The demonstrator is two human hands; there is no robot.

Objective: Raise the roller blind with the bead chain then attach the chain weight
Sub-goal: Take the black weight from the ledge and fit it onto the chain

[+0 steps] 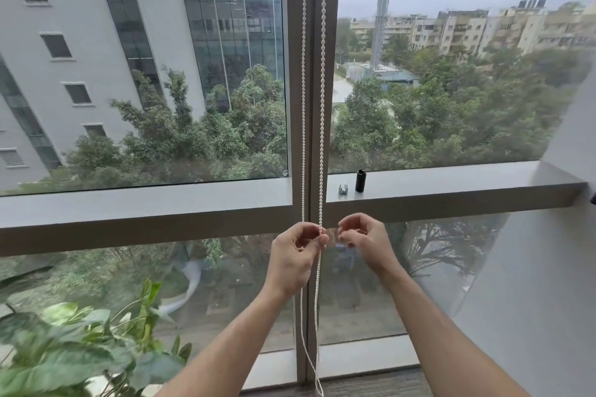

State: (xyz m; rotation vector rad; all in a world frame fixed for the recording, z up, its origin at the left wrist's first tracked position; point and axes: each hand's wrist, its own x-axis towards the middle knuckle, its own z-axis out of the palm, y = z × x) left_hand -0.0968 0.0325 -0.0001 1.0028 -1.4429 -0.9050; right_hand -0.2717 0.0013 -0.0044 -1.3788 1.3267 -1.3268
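Note:
A white bead chain [322, 106] hangs in two strands down the grey window mullion [312, 138], and its loop ends near the floor. My left hand [295, 258] pinches the right strand at about sill height, with the left strand passing behind its fingers. Just to the right of the chain my right hand [362, 240] hovers with curled fingers, and I cannot tell whether it holds anything. A black cylindrical chain weight [360, 180] stands upright on the window ledge [451, 187], with a small silver piece [343, 189] beside it. The blind itself is out of view above.
A leafy green plant [80, 348] stands at the lower left by the glass. A grey wall [548, 267] closes in on the right. Carpet [371, 383] runs along the foot of the window.

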